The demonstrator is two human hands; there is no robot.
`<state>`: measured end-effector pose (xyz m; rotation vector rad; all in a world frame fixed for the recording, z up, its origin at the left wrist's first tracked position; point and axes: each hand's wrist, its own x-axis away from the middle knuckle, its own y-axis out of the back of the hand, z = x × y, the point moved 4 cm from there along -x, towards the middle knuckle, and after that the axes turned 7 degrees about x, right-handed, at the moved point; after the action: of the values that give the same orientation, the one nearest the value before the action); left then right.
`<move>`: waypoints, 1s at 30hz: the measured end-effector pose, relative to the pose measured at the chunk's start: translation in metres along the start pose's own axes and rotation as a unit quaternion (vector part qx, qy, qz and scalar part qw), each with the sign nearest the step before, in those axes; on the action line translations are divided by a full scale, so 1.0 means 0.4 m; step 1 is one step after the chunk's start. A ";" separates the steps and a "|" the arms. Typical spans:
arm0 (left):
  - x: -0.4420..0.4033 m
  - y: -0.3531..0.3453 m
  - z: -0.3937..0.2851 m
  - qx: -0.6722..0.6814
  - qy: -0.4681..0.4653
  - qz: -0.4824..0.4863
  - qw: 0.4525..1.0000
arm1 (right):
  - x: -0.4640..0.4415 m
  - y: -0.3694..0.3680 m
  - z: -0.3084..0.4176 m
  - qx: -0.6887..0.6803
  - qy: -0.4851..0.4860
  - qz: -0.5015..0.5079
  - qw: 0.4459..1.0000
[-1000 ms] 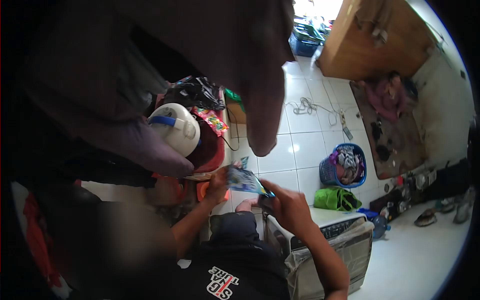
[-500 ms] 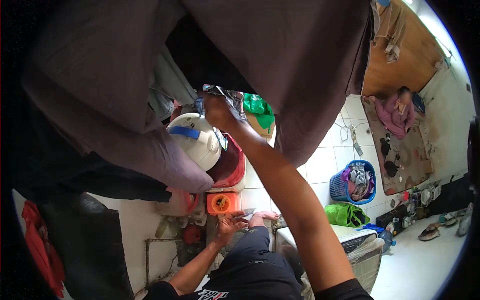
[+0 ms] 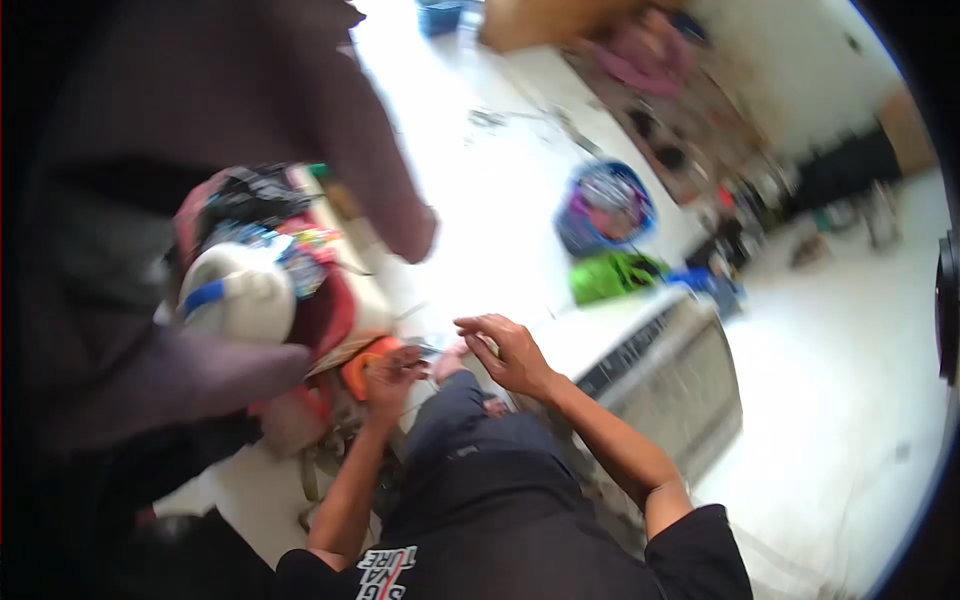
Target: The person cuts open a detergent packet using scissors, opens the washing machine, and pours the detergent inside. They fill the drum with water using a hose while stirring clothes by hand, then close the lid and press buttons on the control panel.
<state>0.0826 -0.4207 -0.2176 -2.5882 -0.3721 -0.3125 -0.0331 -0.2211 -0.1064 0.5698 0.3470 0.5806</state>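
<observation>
My left hand [image 3: 396, 378] is closed beside the orange container [image 3: 357, 372], with a small greyish thing at its fingertips, too blurred to name. To its right, my right hand [image 3: 505, 355] has its fingers apart and holds nothing. Left of both hands stands a red tub [image 3: 335, 318]. A white appliance with a blue handle [image 3: 238, 296] rests in it, beside blue-and-white packets [image 3: 262, 238], a colourful packet [image 3: 312, 243] and a black plastic bag [image 3: 258, 193].
Dark cloth [image 3: 365, 140] hangs at the upper left. A washing machine [image 3: 650, 370] stands at my right, with a green bag [image 3: 615, 277] and a blue laundry basket [image 3: 605, 208] behind it. A person in pink [image 3: 648, 55] is on a rug [image 3: 700, 120].
The blue packet between my hands a second ago has left them. My right hand reached over to the tub, then came back empty beside my left hand. The view has shifted and blurred.
</observation>
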 end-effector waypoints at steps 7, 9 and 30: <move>-0.053 -0.337 0.063 -0.068 0.100 0.235 0.965 | 0.745 0.156 -0.087 0.155 -0.397 -0.276 0.862; -0.053 -0.440 0.124 -0.103 0.119 0.319 0.935 | 0.893 0.082 -0.070 0.162 -0.490 -0.314 0.797; 0.168 -1.000 0.286 -0.088 0.136 0.584 0.796 | 1.154 -0.241 -0.199 0.085 -0.658 -0.487 0.569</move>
<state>0.0357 -0.0145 -0.1165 -2.3540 1.3708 -0.2410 0.3329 0.0217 -0.2951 0.7399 -0.7479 -1.0447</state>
